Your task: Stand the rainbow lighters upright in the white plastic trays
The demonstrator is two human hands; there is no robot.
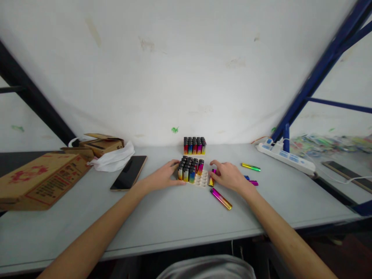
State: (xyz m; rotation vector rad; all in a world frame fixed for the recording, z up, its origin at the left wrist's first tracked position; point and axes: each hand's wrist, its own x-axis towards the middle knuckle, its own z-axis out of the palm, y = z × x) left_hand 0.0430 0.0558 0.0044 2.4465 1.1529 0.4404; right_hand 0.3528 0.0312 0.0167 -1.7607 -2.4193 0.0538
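A pale tray with round holes (203, 179) stands in the middle of the table. Black-topped, colourful lighters (186, 174) fill its left part upright, and holes show bare at its right. My left hand (164, 176) is curved around the tray's left end, index finger behind and thumb at the front corner. To the right of the tray, my right hand (228, 175) has thumb and fingers closed at a purple and yellow lighter (212, 180). Just below that hand a purple and gold lighter (221, 199) lies flat.
Behind stands another block of upright lighters (194, 146). A green and yellow lighter (251, 167) and a purple one (253, 182) lie at right. A phone (129, 173), white plastic bag (114, 159) and cardboard box (43, 180) occupy the left; a power strip (286, 158) the right.
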